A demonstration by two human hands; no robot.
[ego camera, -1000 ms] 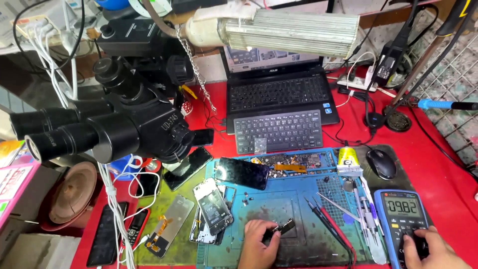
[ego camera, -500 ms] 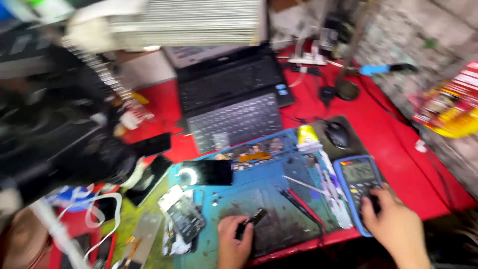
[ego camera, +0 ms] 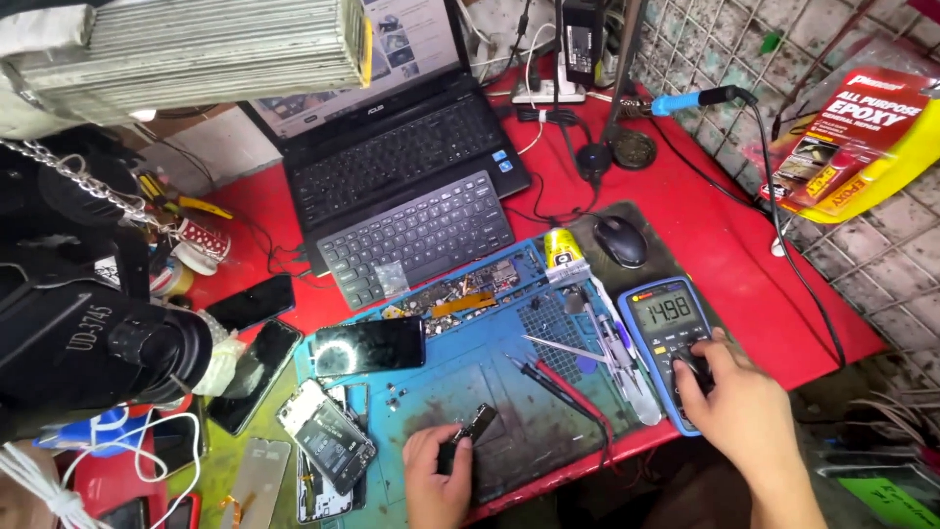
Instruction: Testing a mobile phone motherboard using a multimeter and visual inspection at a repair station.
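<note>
Pinching a small dark component (ego camera: 468,434) in the left hand (ego camera: 438,477) at 6 o'clock on the blue mat (ego camera: 490,382), right hand (ego camera: 741,407) fingers closed on the multimeter (ego camera: 674,338) dial at 3 o'clock, display lit; probes (ego camera: 558,384) lie untouched between, so measuring looks unstarted

the view now sits further right, so the microscope (ego camera: 88,333) slides to the left edge. the multimeter (ego camera: 671,338) shows a different reading under the right hand (ego camera: 739,407).
</note>
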